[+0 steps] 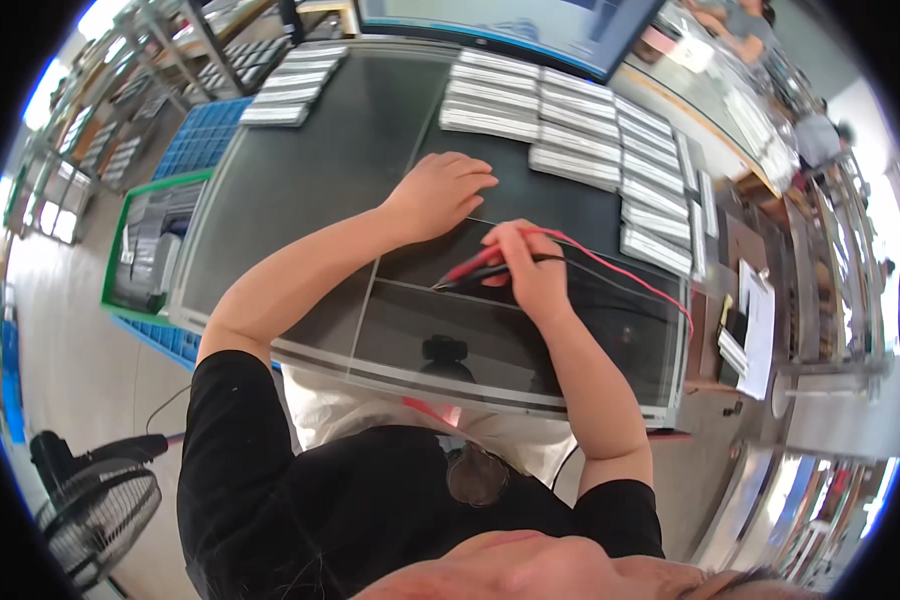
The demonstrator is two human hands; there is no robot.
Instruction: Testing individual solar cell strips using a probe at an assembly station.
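Note:
My right hand (pixel 532 268) grips a red test probe (pixel 470 264) and a black test probe (pixel 480 275) together, like a pen. Their tips point left and sit close to the dark panel's surface; whether they touch it I cannot tell. From the grip a red lead (pixel 635 277) curves off to the right, with a dark lead beside it. My left hand (pixel 438 195) lies farther up on the dark panel (pixel 310 170), fingers stretched to the right, nothing visible in it. Thin pale lines divide the panel into sections.
Stacks of silvery-white strips (pixel 490 95) cover the far right of the panel, another stack (pixel 295 85) the far left. Behind stands a monitor (pixel 440 18). A green-rimmed crate (pixel 120 240) is at left, a fan (pixel 100 515) lower left, papers (pixel 758 340) at right. A person (pixel 745 35) sits far right.

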